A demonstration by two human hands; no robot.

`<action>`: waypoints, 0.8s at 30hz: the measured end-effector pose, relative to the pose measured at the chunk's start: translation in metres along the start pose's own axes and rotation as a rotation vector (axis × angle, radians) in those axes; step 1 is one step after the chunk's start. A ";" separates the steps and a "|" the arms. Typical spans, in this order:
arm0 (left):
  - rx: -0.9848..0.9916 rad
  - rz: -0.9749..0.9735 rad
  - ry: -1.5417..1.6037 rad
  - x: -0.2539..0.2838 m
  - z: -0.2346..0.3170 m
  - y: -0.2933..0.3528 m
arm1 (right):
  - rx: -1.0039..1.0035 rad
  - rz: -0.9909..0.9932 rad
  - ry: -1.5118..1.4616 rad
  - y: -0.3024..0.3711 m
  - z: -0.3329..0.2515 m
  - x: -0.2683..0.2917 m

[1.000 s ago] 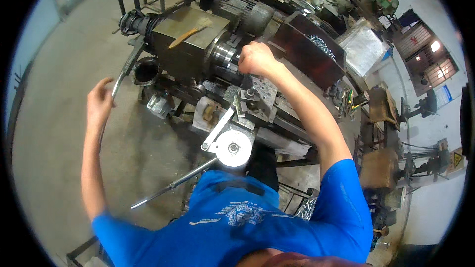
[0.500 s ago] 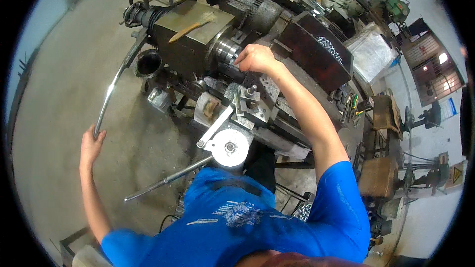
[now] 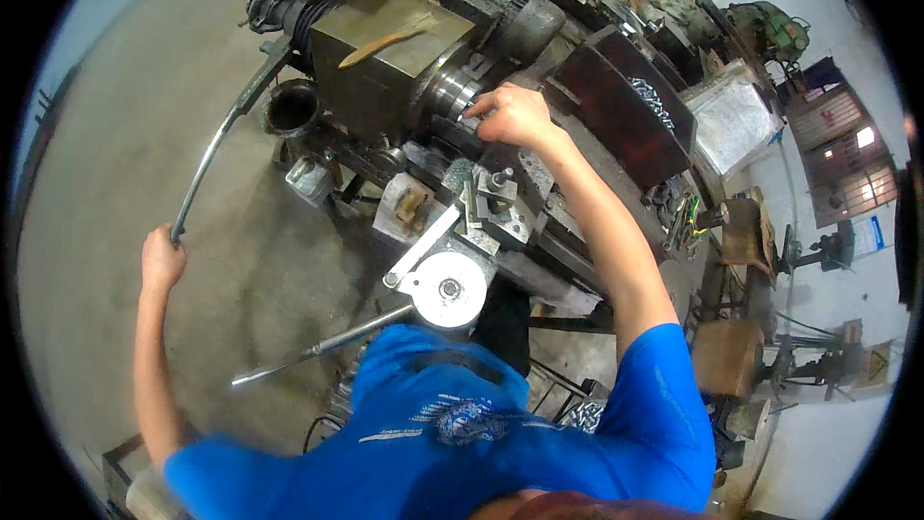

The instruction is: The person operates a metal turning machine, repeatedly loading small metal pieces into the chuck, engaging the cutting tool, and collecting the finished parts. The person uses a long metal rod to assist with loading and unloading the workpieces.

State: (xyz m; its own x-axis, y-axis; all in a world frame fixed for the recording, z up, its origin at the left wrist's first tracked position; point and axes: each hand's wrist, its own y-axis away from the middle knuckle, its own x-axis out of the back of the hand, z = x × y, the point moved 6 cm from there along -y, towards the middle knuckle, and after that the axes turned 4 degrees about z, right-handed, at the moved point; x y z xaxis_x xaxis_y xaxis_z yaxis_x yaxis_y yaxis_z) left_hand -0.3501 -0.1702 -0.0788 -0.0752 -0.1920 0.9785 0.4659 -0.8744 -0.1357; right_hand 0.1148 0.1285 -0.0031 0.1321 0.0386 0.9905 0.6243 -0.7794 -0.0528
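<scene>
My left hand (image 3: 164, 258) is wrapped round the lower end of a long metal lever (image 3: 209, 149), which runs up to the far left end of a lathe's spindle housing (image 3: 371, 72). Farther right, my right hand (image 3: 515, 116) is at the face of the shiny round chuck (image 3: 449, 94). Its index finger and thumb come together there, and whatever is between them is too small to make out. Below that hand sits the tool post (image 3: 498, 191) on its slide. Nearer my body is a white round disc (image 3: 449, 289) with a bar handle (image 3: 322, 349).
A wooden-handled brush (image 3: 385, 42) lies on the housing top. Behind my right arm stands a dark red bin (image 3: 616, 101) with small shiny metal parts (image 3: 653, 101). Hand tools (image 3: 685, 221) lie right of it. An electric motor (image 3: 505, 14) sits behind the housing.
My left hand has moved slightly left and away from me with the lever end, its fingers now closed tighter. My right hand stays at the chuck. The whole view has shifted a little.
</scene>
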 end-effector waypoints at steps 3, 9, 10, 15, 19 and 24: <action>-0.060 0.167 -0.181 0.001 -0.028 -0.008 | -0.007 -0.027 0.036 0.004 -0.002 0.001; -0.291 0.294 -0.503 0.001 -0.129 -0.098 | -0.002 -0.035 0.012 0.000 -0.006 0.005; -0.290 0.272 -0.513 0.003 -0.129 -0.106 | -0.009 -0.014 0.008 -0.001 -0.003 0.010; -0.258 0.190 -0.463 -0.010 -0.116 -0.135 | 0.199 0.227 -0.257 0.021 0.007 0.026; -0.367 0.344 -0.479 0.005 -0.154 -0.114 | 0.117 0.575 -0.071 0.106 -0.001 0.108; -0.321 0.304 -0.527 -0.008 -0.156 -0.151 | -0.337 0.536 -0.146 0.249 0.048 0.115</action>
State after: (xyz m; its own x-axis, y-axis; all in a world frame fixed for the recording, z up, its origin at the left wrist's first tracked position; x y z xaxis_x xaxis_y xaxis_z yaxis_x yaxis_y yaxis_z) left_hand -0.5570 -0.1065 -0.0901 0.4947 -0.2785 0.8232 0.1076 -0.9203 -0.3760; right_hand 0.3228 -0.0310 0.0915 0.4766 -0.3444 0.8089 0.1697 -0.8667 -0.4690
